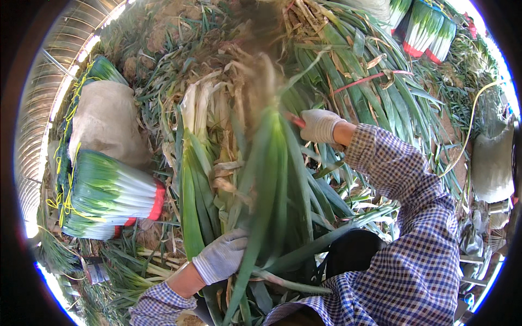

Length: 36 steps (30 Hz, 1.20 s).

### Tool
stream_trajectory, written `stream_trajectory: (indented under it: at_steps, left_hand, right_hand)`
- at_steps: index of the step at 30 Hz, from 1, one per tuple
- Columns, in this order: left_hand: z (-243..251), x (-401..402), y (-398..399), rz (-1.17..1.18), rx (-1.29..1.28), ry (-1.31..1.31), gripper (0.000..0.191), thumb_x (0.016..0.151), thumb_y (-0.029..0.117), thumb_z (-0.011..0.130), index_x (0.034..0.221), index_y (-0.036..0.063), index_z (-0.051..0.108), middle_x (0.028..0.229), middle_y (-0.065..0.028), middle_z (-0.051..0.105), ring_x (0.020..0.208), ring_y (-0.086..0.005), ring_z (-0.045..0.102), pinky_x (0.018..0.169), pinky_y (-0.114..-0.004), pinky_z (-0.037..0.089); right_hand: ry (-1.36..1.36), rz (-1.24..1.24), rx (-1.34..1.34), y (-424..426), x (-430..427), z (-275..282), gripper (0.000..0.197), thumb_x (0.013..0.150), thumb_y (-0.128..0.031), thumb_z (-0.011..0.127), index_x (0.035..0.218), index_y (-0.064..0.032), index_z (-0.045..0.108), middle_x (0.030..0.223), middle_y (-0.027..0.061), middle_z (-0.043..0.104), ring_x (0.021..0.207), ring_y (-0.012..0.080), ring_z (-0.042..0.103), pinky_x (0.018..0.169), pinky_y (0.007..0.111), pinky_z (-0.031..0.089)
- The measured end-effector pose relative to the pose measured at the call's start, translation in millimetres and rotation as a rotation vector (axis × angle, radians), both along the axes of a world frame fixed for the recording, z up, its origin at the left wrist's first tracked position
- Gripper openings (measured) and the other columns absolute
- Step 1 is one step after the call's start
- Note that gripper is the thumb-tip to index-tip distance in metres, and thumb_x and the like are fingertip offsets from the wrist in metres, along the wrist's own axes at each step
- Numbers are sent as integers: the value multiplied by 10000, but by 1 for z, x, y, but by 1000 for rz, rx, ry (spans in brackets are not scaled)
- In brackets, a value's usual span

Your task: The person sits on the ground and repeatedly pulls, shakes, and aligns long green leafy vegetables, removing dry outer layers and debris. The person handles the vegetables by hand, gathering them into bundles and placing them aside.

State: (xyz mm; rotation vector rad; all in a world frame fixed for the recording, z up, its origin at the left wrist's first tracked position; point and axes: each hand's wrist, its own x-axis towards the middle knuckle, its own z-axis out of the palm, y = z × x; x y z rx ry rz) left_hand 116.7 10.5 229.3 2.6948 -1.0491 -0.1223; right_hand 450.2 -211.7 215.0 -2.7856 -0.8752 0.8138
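My right hand (320, 125), in a white knit glove, is closed on a red handle (294, 120); what the handle belongs to is blurred. It is beside a large green onion (272, 134) that stands root end up, its white part blurred. My left hand (223, 254), also gloved, lies lower left among the long green leaves; its fingertips are partly hidden, so its hold cannot be told. Just above it, green onions (195, 163) with pale stalks and dry outer leaves lie side by side.
Bundled green onions (118, 189) with red bands and yellow string lie at left, by a beige cloth sack (107, 122). A pile of untrimmed green onions (355, 61) tied with pink string is at upper right. More red-banded bundles (426, 30) stand beyond. Loose leaves cover the ground.
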Motion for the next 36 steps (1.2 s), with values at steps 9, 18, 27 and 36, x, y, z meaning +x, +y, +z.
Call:
stream_trajectory:
  at_steps: [9, 18, 27, 36]
  left_hand:
    - [-46, -7, -9, -78, 2, -40, 302, 738, 136, 637, 1026, 99, 719, 1107, -42, 642, 1191, -237, 579, 1169, -448, 428]
    - [-51, 2, -4, 2, -131, -32, 301, 818, 179, 616, 1116, 155, 652, 1261, -47, 635, 1259, -269, 556, 1097, -470, 446]
    - [-43, 8, -15, 534, -365, -28, 633, 812, 79, 657, 1424, 20, 505, 1461, -258, 461, 1331, -476, 483, 1155, -539, 403]
    - [-40, 33, 33, 706, -428, 315, 725, 800, 121, 574, 1495, -46, 447, 1549, -277, 442, 1494, -389, 377, 1255, -417, 278]
  right_hand:
    - [-34, 30, 8, 19, -36, -31, 292, 903, -260, 600, 1051, -32, 706, 970, 223, 738, 953, 382, 733, 806, 485, 573]
    - [130, 112, -14, 2, -76, -12, 244, 868, -225, 604, 1045, -61, 640, 839, 203, 701, 823, 403, 717, 745, 517, 556]
    - [11, 116, 40, 36, -100, 9, 270, 906, -257, 582, 1095, -71, 631, 856, 210, 712, 849, 416, 718, 764, 529, 560]
    - [-13, 354, -93, 42, -109, 20, 348, 901, -208, 642, 1230, -96, 639, 930, 183, 748, 853, 353, 744, 731, 466, 579]
